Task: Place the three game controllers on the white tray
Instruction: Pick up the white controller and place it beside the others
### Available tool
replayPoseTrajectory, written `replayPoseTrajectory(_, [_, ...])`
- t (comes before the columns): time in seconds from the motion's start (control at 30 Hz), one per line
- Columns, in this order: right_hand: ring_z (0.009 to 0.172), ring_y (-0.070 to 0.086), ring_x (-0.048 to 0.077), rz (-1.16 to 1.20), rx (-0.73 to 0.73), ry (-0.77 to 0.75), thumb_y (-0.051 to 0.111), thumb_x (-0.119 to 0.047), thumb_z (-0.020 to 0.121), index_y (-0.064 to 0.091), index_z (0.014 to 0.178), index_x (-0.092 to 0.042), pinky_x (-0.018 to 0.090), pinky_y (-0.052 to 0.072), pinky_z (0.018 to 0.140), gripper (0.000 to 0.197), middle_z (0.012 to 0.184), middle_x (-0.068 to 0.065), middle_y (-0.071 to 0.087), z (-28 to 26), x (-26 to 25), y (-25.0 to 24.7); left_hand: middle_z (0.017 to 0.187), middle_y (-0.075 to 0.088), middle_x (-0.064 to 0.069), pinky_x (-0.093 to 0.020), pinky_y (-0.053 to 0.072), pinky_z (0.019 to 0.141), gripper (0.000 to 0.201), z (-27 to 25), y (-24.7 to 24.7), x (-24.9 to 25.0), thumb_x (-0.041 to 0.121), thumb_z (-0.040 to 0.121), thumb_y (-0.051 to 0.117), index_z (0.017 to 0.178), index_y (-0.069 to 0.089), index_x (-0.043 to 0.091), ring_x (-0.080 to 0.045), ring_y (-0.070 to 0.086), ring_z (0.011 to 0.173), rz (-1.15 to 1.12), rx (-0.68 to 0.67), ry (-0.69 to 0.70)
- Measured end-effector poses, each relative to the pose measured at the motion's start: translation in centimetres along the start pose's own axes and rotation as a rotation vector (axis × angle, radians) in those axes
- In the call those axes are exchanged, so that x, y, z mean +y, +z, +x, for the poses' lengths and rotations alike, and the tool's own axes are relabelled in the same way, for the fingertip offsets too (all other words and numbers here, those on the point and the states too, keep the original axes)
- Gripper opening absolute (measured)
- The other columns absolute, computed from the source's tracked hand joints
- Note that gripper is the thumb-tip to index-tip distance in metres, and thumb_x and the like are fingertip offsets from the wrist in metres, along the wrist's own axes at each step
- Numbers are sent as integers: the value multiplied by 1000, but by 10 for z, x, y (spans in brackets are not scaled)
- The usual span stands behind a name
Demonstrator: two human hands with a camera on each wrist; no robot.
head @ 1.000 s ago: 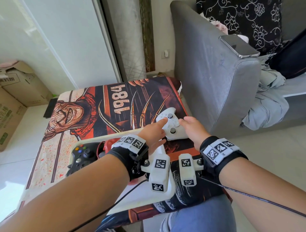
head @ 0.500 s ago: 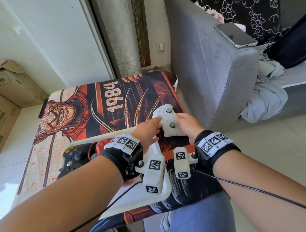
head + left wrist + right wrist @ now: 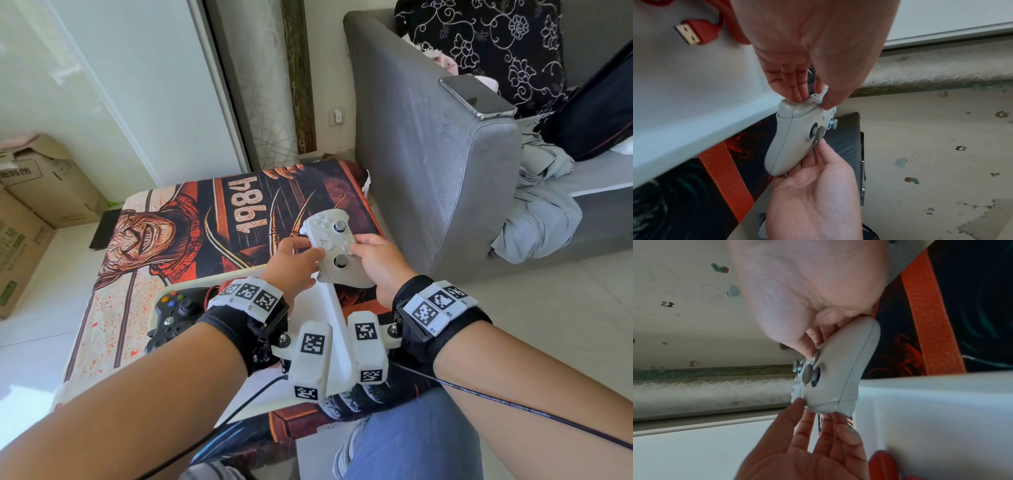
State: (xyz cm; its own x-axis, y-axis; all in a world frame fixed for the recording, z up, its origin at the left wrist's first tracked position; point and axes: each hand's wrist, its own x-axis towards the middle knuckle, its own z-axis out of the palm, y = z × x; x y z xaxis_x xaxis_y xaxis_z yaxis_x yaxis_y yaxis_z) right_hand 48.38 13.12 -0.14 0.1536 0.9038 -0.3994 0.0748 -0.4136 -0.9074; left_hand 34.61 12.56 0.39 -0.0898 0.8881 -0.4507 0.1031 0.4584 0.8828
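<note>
1. The smooth, matte white plastic game controller, with 2 round dark-capped thumbsticks and rounded grips, is held up in the air over the far right corner of the white tray, clear of the cloth.
2. The left hand pinches one grip: thumb on the button face, fingers laid nearly straight under the shell's edge.
3. The right hand holds the other grip, thumb on the face beside a thumbstick, fingers curled beneath.
4. The tray is a shallow, glossy white plastic rectangle with rounded corners and a raised rim; it lies on the printed cloth, a woven-looking cover in orange, black and cream with "1984" on it.
5. A black plastic controller with 4 coloured buttons sits in the tray's left part.
6. A red controller's cable ends in a flat metal USB plug lying on the tray floor; its body is mostly hidden.
7. A grey fabric sofa arm stands just beside the cloth, a slim phone on top.
</note>
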Motion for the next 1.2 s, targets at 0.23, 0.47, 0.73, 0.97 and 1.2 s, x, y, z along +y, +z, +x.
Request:
replayPoseTrajectory(0.23, [76,59,14,38,-83,5,60,-15,90,61,117,-14,27,45,60,27,93,1,65,-30,3,22,100,71,-11,-45,57,85,35,-18,-33,-5,33,73,61,104,56,21,-29,70,91,148,74,46])
replayPoseTrajectory(0.47, [107,63,35,45,-149,70,59,-13,90,59,93,-19,49,51,95,7,114,15,67,-48,22,48,101,67,-10,-51,57,86,37,-28,-57,-21,34,62,63,96,57,21,-30,69,90,164,93,18])
replayPoseTrajectory(0.73, [91,61,27,37,-185,151,57,-11,91,55,81,-24,41,52,82,17,98,9,65,-51,46,56,79,72,-14,-40,57,82,32,-29,-64,-40,22,69,53,91,71,6,-34,66,74,436,47,46])
replayPoseTrajectory(0.97, [99,62,31,-17,-199,159,55,-12,91,59,87,-21,44,52,89,10,103,9,65,-50,53,54,67,54,-11,-34,41,69,24,-32,-59,-38,18,81,54,59,50,9,-25,51,70,483,38,-18])
replayPoseTrajectory(1.2, [92,59,32,-36,-184,160,52,-14,88,60,73,-17,43,50,83,18,99,16,64,-51,54,57,63,52,-6,-30,39,65,29,-35,-59,-38,21,87,52,60,47,12,-22,49,68,488,21,-54])
